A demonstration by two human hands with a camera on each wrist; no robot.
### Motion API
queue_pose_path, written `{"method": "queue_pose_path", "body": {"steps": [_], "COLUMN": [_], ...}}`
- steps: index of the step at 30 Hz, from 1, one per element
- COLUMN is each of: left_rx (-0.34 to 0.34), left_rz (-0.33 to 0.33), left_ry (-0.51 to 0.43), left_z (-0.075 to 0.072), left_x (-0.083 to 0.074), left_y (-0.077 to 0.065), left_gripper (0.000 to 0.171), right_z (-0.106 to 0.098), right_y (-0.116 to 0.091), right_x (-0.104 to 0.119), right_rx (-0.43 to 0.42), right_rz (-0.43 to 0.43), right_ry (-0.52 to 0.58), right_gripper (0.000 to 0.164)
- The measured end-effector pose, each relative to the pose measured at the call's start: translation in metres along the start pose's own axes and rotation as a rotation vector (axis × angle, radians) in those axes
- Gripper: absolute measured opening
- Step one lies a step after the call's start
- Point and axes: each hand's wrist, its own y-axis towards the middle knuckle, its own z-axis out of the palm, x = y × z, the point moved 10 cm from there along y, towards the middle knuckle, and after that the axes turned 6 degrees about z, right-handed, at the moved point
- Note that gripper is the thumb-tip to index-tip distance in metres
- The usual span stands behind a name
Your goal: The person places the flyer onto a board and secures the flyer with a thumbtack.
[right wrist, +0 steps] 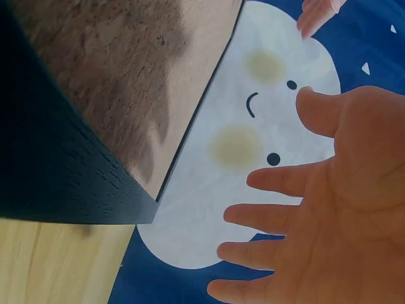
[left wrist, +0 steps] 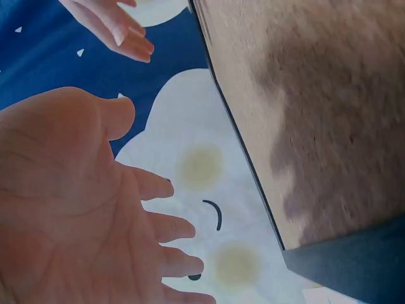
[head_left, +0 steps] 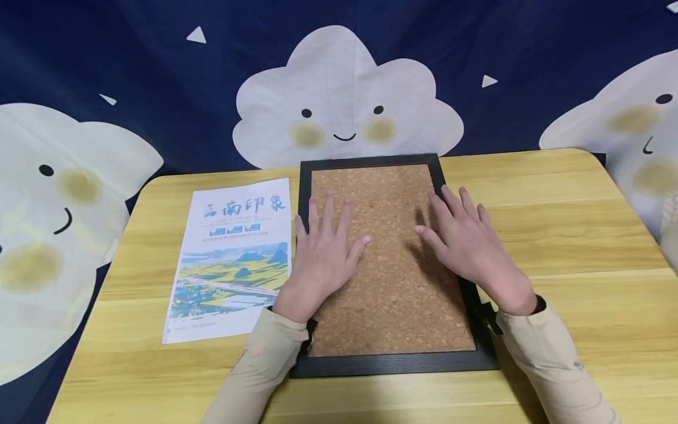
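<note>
A cork board in a black frame (head_left: 392, 363) lies flat on the table, its cork face (head_left: 392, 294) up. Over its left side is my left hand (head_left: 323, 253), palm down with the fingers spread and straight. My right hand (head_left: 471, 241) hovers over the right edge of the frame, fingers extended and thumb pointing inward, casting a shadow on the cork. Both wrist views show bare palms, the left palm (left wrist: 69, 209) and the right palm (right wrist: 354, 196), with nothing held and a gap between them and the board.
Left of the frame lies a printed poster sheet (head_left: 228, 265) with Chinese lettering and a landscape picture. Everything rests on a light wooden table (head_left: 572, 235). Behind it hangs a dark blue cloth (head_left: 498, 35) with smiling white clouds.
</note>
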Motion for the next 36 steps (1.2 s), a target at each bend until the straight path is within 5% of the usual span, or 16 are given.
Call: {"method": "queue_pose_path", "body": {"steps": [14,23,28,36], "left_rx": [-0.027,-0.131,-0.153,-0.050], "left_rz": [-0.071,-0.112,-0.146,-0.322], "left_ry": [-0.011,-0.017,0.035,-0.012], "left_z": [-0.013,-0.021,-0.029,-0.026], "left_x": [0.050,0.099,0.128,0.190], "left_y": [-0.023,-0.050,-0.064,-0.077], "left_gripper": [0.063,0.047,0.042,0.056], "right_z": [0.000,-0.005,-0.005,-0.033], "right_y": [0.001,0.000,0.003,0.001], "right_x": [-0.010,-0.014,-0.025,-0.074], "right_rx": [0.032,0.028,0.103,0.080], "right_rz": [-0.010,-0.008,-0.035,-0.043], "right_ry": [-0.032,-0.028,0.037,0.129], "right_gripper": [0.065,0.060,0.056,0.036]}}
